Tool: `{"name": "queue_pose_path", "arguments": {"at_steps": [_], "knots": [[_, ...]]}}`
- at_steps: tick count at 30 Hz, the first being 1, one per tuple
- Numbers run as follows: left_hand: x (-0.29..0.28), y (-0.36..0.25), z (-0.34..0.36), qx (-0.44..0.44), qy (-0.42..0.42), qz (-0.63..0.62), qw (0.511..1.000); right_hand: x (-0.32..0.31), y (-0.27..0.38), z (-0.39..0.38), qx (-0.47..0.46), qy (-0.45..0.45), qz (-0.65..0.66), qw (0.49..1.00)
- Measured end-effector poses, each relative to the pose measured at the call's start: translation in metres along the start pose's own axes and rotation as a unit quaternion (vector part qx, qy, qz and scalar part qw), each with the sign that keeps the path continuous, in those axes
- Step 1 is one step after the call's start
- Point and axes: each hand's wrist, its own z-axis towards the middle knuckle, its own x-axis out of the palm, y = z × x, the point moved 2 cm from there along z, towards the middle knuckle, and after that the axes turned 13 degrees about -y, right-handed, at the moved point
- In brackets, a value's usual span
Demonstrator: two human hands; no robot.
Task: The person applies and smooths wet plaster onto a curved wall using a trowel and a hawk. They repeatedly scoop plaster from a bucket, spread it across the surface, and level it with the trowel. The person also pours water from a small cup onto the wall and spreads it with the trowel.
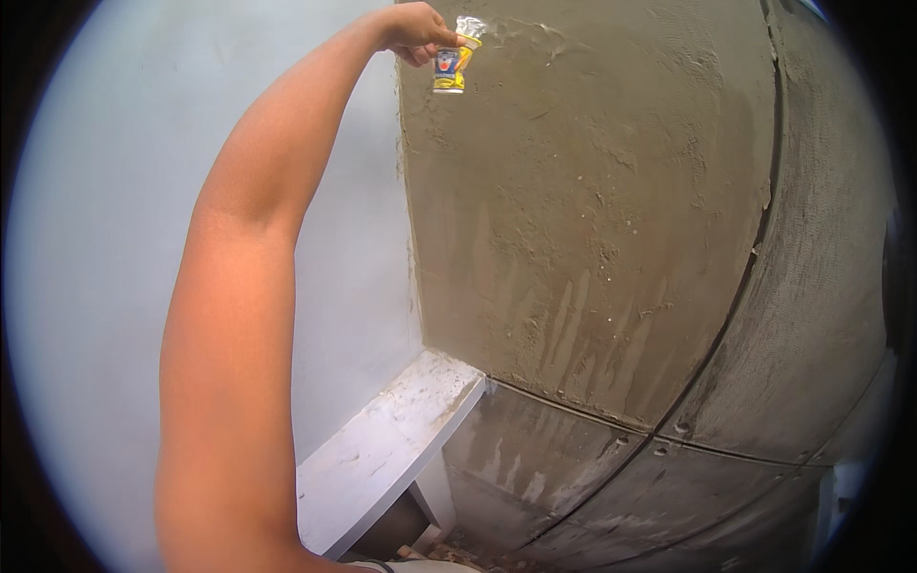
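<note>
Nearest to the camera rises the person's bare left forearm, and the left hand at its top is closed around the crimped end of a small yellow and blue sachet, which hangs against the upper left of the rough cement wall. To work well, the pinch should stay firm so that the sachet does not slip down toward the white ledge below this wall. No right hand is visible
</note>
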Motion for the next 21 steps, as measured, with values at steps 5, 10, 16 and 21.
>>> {"name": "queue_pose_path", "arguments": {"at_steps": [5, 10, 16, 21], "knots": [[-0.015, 0.097, -0.024, -0.133, 0.013, 0.029, 0.991, -0.001, -0.017, -0.004, 0.022, -0.006, 0.03, 0.999], [0.038, 0.102, -0.113, -0.057, 0.08, 0.09, 0.991, -0.011, -0.056, -0.013, 0.062, -0.027, 0.054, 0.996], [0.176, 0.028, -0.247, 0.065, 0.313, 0.056, 0.946, -0.037, -0.146, -0.03, 0.126, -0.077, 0.108, 0.983], [0.279, -0.099, -0.323, 0.253, 0.439, -0.058, 0.86, -0.052, -0.204, -0.042, 0.145, -0.108, 0.203, 0.962]]}}
